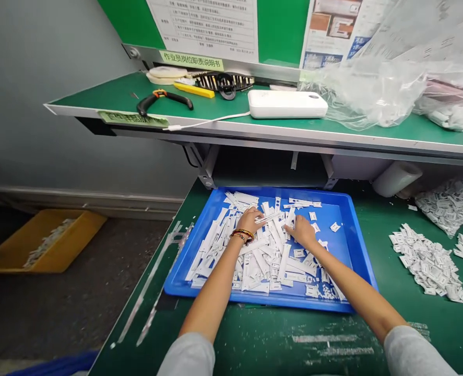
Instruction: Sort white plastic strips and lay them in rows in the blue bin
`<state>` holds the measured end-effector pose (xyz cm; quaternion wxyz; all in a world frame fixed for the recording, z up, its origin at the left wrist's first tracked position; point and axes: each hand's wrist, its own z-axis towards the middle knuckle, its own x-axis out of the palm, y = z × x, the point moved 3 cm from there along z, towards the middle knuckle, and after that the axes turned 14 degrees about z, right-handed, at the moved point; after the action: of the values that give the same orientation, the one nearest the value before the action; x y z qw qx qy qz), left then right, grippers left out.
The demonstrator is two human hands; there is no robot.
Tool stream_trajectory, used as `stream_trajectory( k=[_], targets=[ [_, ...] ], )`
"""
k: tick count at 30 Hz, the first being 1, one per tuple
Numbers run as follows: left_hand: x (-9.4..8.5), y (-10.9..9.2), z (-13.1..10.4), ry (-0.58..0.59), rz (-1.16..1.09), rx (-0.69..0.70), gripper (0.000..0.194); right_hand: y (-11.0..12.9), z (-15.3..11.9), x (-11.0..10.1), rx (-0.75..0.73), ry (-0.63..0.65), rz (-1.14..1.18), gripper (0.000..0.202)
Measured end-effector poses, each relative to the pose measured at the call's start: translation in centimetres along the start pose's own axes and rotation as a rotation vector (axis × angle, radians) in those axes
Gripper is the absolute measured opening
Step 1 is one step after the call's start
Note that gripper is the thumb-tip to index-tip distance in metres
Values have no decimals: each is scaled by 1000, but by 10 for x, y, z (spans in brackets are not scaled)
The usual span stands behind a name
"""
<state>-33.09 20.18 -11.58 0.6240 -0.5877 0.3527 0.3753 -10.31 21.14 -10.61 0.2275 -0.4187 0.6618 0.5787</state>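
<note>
Over the heap of long white plastic strips (pixel 215 237) in the blue tray (pixel 343 250), my left hand (pixel 249 220) pinches one white plastic strip (pixel 270 216) that points to the right. A beaded bracelet circles that wrist. My right hand (pixel 302 232) is a short way to the right, its fingers closed at another slim white piece (pixel 290 215) standing out of the heap. Its fingertips are partly hidden by the hand. Small square white pieces (pixel 335 226) lie scattered on the tray's right side.
A green shelf (pixel 215 112) overhangs the tray's back, bearing pliers (pixel 161 99), a yellow cutter (pixel 194 90) and a white power bank (pixel 288 104). Piles of small white parts (pixel 427 261) and a filled bag (pixel 452 203) lie right. A yellow bin (pixel 74 243) stands on the floor at left.
</note>
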Motion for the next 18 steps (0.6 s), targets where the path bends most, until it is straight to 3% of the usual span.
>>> stream_trajectory(
  k=[5,9,12,18],
  targets=[
    [0,-10,-6,-8,-83,-27,19,-17,3,4,21,63,299,34],
    [-5,-24,-15,-66,-176,-87,26,-39,-6,-12,10,157,514,12],
    [-9,-39,-25,-94,-294,-141,25,-48,-18,-26,-13,202,658,14],
    [-1,-81,-50,0,-616,-299,27,-54,-50,-47,-193,39,931,25]
  ],
)
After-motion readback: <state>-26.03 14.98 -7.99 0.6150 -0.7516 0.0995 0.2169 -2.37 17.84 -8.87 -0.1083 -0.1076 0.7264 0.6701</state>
